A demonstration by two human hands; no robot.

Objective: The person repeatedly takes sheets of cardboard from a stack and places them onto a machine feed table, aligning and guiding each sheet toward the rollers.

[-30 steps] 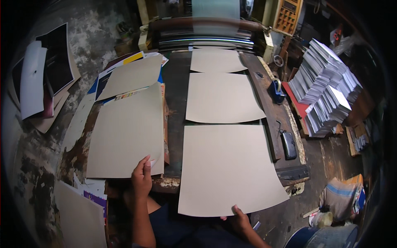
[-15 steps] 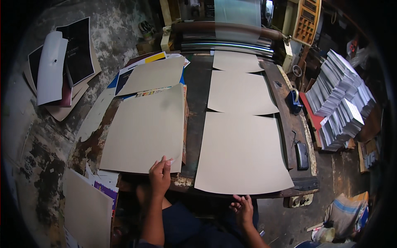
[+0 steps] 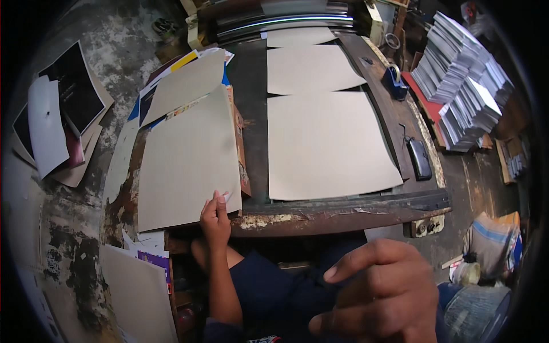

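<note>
My left hand [image 3: 216,222] is at the lower right corner of a stack of beige card sheets [image 3: 186,166], its fingers drawn together around a small white bit that I cannot make out. Large and close in the foreground, my right hand [image 3: 380,294] is raised with bent fingers, a gap between thumb and forefinger and nothing in it. Beyond it, a row of beige sheets lies on the dark machine bed: a near sheet [image 3: 329,148], a middle sheet [image 3: 311,70] and a far sheet [image 3: 297,38], which reaches toward the metal rollers [image 3: 286,23].
On the bed's right side are a blue tape dispenser [image 3: 394,84] and a black case [image 3: 420,160]. Tall paper stacks [image 3: 452,63] stand farther right. Black printed sheets [image 3: 74,86] lie on the floor at left. Another beige board [image 3: 137,288] leans beside my left forearm.
My right hand has risen from the near sheet's front edge toward the camera. The row of sheets has slid away toward the rollers. My left hand stays at the stack's corner; the view has shifted.
</note>
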